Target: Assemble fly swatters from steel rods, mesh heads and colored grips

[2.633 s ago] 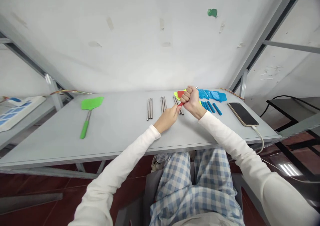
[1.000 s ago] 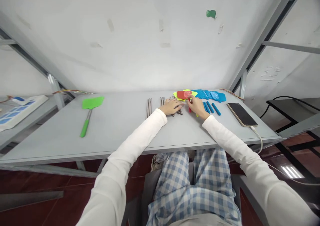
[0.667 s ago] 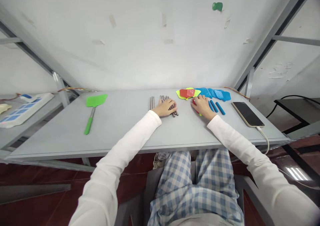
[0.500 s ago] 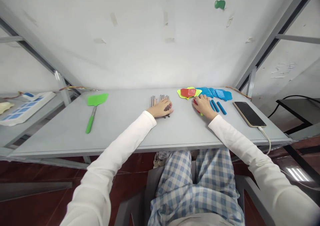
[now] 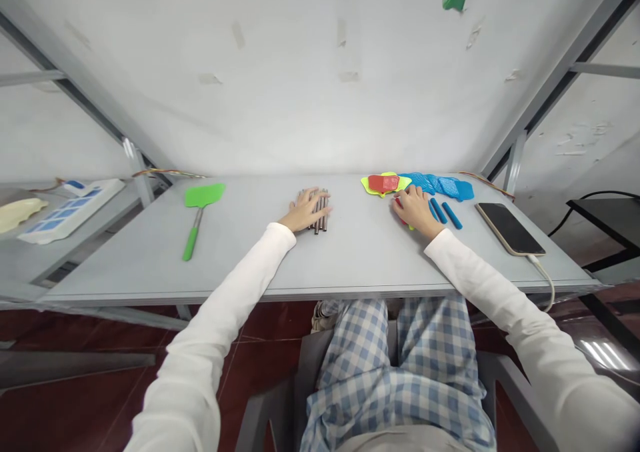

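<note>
While palm-down, left hand [image 5: 303, 213] atop rods [image 5: 321, 222].

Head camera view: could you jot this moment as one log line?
left hand: spread across slender silver metal rods | right hand: over partly hidden red cylinder | beside it: slim blue cylinders

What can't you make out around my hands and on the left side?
All in the head view:
- How many metal rods there are: the left hand covers part of them.
- The full shape of the red piece, and whether it is gripped: the right hand hides most of it.
- The whole cream-colored item: the picture's left edge cuts it off.
</note>
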### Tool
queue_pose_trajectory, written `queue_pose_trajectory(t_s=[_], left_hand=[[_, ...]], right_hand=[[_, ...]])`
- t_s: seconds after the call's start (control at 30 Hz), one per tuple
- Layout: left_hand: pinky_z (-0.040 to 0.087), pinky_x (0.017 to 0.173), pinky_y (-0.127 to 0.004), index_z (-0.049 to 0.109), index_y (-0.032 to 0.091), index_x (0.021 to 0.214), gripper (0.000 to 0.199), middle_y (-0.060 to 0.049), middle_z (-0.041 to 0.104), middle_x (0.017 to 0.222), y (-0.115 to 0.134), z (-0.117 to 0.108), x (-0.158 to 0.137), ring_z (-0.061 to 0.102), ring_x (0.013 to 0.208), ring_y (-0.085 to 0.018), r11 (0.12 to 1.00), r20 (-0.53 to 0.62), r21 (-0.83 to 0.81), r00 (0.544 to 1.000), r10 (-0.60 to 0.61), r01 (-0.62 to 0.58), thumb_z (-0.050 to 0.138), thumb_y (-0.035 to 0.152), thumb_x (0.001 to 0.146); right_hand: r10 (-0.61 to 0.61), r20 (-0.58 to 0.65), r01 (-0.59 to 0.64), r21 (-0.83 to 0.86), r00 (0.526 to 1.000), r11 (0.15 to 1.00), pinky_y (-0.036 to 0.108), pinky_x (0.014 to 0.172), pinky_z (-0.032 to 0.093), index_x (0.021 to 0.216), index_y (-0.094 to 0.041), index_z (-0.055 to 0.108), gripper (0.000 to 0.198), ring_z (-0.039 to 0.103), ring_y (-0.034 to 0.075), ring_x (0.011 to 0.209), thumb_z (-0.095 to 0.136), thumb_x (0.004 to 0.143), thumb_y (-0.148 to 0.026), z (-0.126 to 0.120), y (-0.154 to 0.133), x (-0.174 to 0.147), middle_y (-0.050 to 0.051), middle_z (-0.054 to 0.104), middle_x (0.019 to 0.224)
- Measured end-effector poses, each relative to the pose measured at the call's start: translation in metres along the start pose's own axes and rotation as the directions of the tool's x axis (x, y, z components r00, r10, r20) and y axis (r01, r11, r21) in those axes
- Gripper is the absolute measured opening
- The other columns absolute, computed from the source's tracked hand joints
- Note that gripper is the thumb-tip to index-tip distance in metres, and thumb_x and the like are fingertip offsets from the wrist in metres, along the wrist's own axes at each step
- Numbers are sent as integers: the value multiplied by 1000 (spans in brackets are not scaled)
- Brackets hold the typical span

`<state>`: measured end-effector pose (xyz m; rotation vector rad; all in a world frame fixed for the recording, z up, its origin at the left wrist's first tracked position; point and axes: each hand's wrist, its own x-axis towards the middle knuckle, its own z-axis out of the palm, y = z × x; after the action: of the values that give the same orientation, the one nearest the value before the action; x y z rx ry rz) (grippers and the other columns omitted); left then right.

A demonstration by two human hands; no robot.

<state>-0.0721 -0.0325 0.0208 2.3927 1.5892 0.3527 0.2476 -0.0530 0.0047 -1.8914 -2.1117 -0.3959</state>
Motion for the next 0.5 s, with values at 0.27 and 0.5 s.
queue_pose_trajectory(t_s=[0.27,0.5], left_hand=[[18,112,-64,48,36,136,52,-9,27,157,5,7,5,20,146,-34,992,48,23,991,-124,123,40,50,86],[14,111,-68,49,37,136,49,-9,27,157,-10,5,-5,18,147,-35,995,16,-4,995,-102,102,39,50,89]], right_hand=[[9,-40,-9,20,999,1000,41,83,33,114,-10,62,39,43,33,102,36,92,-29,-2,-1,0,21,54,110],[8,-47,-5,49,999,999,42,83,33,111,-11,64,38,43,33,101,36,91,-28,-2,0,-1,20,53,110]])
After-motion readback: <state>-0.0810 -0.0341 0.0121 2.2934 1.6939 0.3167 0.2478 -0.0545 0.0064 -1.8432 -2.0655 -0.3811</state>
